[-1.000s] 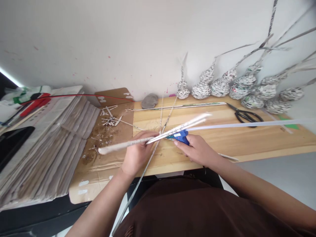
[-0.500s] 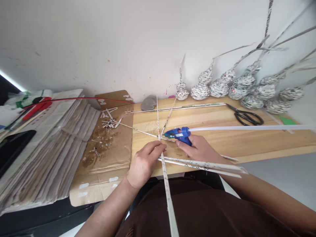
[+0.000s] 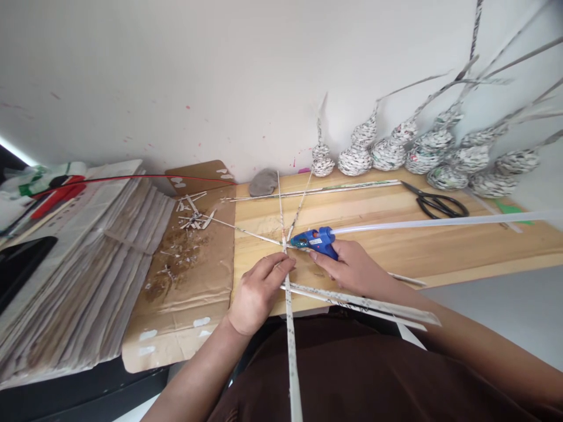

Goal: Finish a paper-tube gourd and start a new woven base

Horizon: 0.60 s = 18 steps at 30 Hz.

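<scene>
Several thin rolled newspaper strips cross on the wooden board, spreading out like a star. My left hand is closed on a long paper strip just below the crossing, thumb and fingers pinched together; the strip runs on down over my lap. In my right hand is a blue hot glue gun, its nozzle at the crossing point. A long whitish glue stick sticks out of its back. Beneath my hands, loose paper tubes stretch to the right past my right forearm.
Black scissors lie on the wooden board. Several woven paper gourds stand along the wall beside a grey stone-like lump. To the left are cardboard with paper scraps and stacked newspapers.
The glue gun's nozzle stays at the crossing while its glue stick has tilted upward at the right. The lower end of the long paper strip has swung left. My left hand keeps its pinch.
</scene>
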### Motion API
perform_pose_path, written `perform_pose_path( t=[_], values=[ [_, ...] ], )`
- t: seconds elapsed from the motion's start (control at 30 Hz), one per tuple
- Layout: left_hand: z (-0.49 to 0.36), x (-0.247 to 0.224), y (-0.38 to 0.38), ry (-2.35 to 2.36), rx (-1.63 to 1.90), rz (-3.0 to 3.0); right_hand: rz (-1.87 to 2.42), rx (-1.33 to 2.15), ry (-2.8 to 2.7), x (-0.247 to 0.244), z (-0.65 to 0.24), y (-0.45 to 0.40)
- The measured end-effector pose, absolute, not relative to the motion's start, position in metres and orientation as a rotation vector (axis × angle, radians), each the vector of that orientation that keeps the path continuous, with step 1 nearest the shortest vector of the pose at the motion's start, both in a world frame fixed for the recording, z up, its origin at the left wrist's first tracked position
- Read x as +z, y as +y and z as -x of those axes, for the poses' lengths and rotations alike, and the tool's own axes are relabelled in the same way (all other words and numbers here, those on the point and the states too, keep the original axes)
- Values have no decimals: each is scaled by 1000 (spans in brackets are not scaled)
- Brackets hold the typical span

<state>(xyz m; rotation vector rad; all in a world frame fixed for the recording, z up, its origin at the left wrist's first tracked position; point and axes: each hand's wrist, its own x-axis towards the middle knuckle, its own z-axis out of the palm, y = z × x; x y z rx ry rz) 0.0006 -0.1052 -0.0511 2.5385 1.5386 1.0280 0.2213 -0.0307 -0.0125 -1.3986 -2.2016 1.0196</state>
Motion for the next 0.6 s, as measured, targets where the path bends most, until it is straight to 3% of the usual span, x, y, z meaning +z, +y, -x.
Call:
perform_pose_path(
  t=[0.6],
  values=[
    [0,-56,-105,1499,990,-2640,1308,1066,-2148,-19,-222,-31]
  ],
)
